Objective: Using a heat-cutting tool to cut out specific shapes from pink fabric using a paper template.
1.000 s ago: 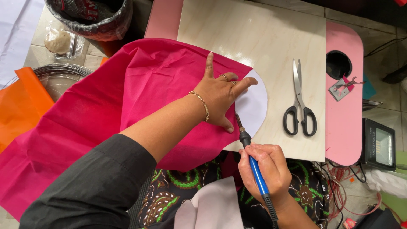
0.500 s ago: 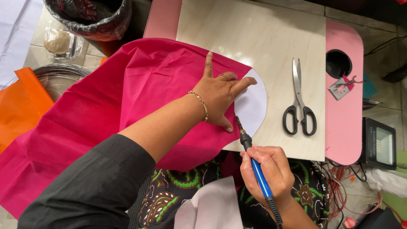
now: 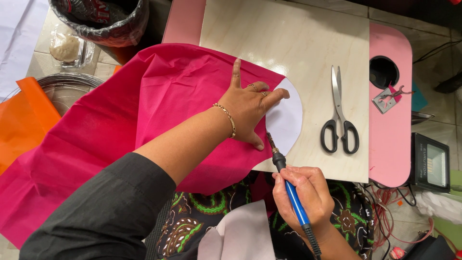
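My left hand (image 3: 249, 108) lies flat with fingers spread on a magenta fabric sheet (image 3: 144, 125), pressing it over a white rounded template (image 3: 288, 118) on a pale wooden board (image 3: 293, 43). My right hand (image 3: 306, 195) grips a blue pen-shaped corded tool (image 3: 288, 188). Its metal tip touches the fabric edge just below my left thumb, at the rim of the template.
Black-handled scissors (image 3: 340, 115) lie on the board to the right. The board sits on a pink table (image 3: 392, 139) with a round hole (image 3: 383, 72). A black-lined bin (image 3: 103, 19), orange fabric (image 3: 24, 120) and a metal bowl (image 3: 67, 86) are at left; a small lamp (image 3: 430, 163) and cables at right.
My right hand with the tool has shifted slightly down and right along the fabric edge. My left hand stays pressed in place.
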